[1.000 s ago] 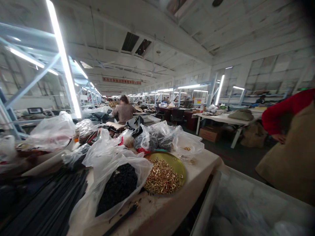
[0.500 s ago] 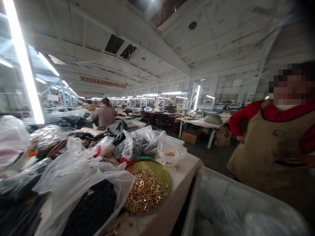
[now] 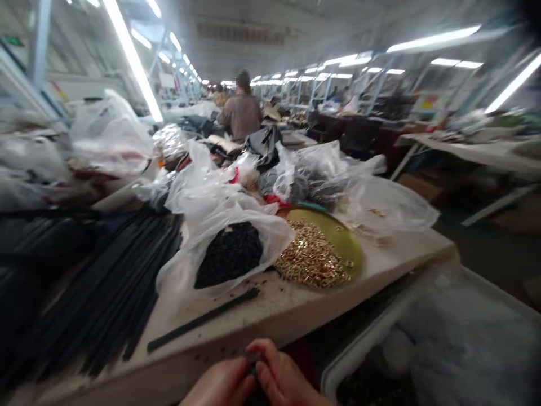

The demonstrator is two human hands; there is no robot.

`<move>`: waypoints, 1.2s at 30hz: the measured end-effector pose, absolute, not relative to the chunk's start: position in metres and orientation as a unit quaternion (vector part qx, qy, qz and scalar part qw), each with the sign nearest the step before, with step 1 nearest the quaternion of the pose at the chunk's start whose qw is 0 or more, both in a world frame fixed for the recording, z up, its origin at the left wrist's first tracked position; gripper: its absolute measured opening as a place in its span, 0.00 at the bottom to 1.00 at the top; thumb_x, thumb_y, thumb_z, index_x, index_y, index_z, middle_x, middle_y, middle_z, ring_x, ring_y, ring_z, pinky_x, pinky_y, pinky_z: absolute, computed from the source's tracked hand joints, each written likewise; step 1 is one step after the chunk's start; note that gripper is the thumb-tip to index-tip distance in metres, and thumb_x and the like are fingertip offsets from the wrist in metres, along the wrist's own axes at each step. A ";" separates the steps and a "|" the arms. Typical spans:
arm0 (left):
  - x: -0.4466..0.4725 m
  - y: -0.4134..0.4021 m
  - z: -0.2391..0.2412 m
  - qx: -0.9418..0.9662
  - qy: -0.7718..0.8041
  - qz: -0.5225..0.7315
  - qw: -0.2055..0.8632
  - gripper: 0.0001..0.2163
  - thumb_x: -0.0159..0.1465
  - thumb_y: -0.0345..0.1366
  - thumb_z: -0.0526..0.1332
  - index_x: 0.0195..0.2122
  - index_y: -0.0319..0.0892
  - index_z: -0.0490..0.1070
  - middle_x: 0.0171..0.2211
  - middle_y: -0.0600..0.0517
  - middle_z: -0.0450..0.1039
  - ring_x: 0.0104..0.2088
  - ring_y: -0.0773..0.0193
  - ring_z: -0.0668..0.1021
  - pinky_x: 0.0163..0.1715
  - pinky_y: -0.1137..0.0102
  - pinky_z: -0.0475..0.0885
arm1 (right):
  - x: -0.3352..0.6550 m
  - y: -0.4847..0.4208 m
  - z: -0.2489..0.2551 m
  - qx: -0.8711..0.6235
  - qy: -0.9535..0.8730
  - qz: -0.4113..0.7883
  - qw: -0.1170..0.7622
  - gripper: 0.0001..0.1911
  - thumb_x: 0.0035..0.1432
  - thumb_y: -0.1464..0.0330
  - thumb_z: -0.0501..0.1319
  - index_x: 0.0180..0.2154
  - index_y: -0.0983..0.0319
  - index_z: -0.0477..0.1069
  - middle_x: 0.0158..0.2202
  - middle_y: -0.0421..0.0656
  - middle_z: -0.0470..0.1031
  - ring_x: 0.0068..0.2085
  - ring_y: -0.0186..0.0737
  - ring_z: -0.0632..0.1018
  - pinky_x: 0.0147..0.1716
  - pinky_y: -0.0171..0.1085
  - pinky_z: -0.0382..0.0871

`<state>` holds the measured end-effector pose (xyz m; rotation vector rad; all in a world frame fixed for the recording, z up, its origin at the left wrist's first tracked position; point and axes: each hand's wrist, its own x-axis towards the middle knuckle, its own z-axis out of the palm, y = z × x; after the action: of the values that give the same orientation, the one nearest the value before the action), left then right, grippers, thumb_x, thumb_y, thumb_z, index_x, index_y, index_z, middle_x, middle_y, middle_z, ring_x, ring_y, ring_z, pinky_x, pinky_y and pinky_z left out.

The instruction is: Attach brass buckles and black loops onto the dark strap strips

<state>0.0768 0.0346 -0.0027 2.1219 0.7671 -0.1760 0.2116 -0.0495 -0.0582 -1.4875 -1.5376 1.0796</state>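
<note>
Something small and dark [image 3: 252,361], too blurred to identify, is sitting pinched between the two hands at the bottom edge of the view, just below the near edge of the worktable [image 3: 296,307]. Both the left hand [image 3: 220,386] and the right hand [image 3: 281,379] are closing their fingertips on it, meeting over it, thumbs and forefingers pressed together.

One loose black strip [image 3: 203,318] is lying slantwise on the table just beyond the hands. Left of it, a large stack of black strips [image 3: 114,282] is spreading across the table; they are too many and too blurred to count. Past the single strip, one clear plastic bag of small black pieces [image 3: 230,259] is slumping open, touching one round yellow-green tray [image 3: 342,242] that is holding a heap of small brass-coloured metal parts [image 3: 310,262], far too many to count. Behind these, several more plastic bags [image 3: 304,175] are crowding the table, their number uncertain. One pale plastic bin [image 3: 443,332] is standing to the right, below the table edge.

Farther back, one person in a brown top [image 3: 240,113] is sitting facing away. No writing is coming through legibly; the picture is motion-blurred throughout.
</note>
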 end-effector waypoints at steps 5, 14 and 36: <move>0.082 0.061 0.008 0.866 0.360 -0.075 0.339 0.10 0.63 0.37 0.50 0.35 0.42 0.71 0.32 0.52 0.74 0.33 0.61 0.75 0.33 0.71 0.68 | 0.224 -0.015 -0.056 -0.614 -0.593 0.324 0.408 0.15 0.63 0.66 0.41 0.48 0.60 0.59 0.38 0.44 0.75 0.37 0.37 0.76 0.35 0.33 0.68; 0.097 0.109 -0.039 0.912 0.399 -0.028 0.091 0.07 0.61 0.33 0.54 0.39 0.42 0.68 0.39 0.48 0.69 0.40 0.56 0.71 0.42 0.63 0.67 | 0.258 0.053 -0.069 -0.756 -0.636 0.053 0.145 0.19 0.62 0.65 0.45 0.45 0.66 0.68 0.27 0.50 0.76 0.29 0.46 0.76 0.29 0.39 0.63; 0.132 -0.046 -0.024 0.980 0.015 -0.162 0.114 0.11 0.64 0.34 0.47 0.38 0.40 0.68 0.31 0.47 0.74 0.31 0.60 0.77 0.30 0.70 0.70 | 0.229 -0.194 -0.049 -0.793 -0.351 0.133 0.480 0.30 0.46 0.56 0.63 0.49 0.62 0.60 0.49 0.50 0.67 0.49 0.44 0.70 0.48 0.44 0.63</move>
<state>0.1321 -0.0464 -0.0242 2.8727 0.0428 -0.4763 0.2293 -0.1941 -0.0491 -1.9348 -0.8573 0.3257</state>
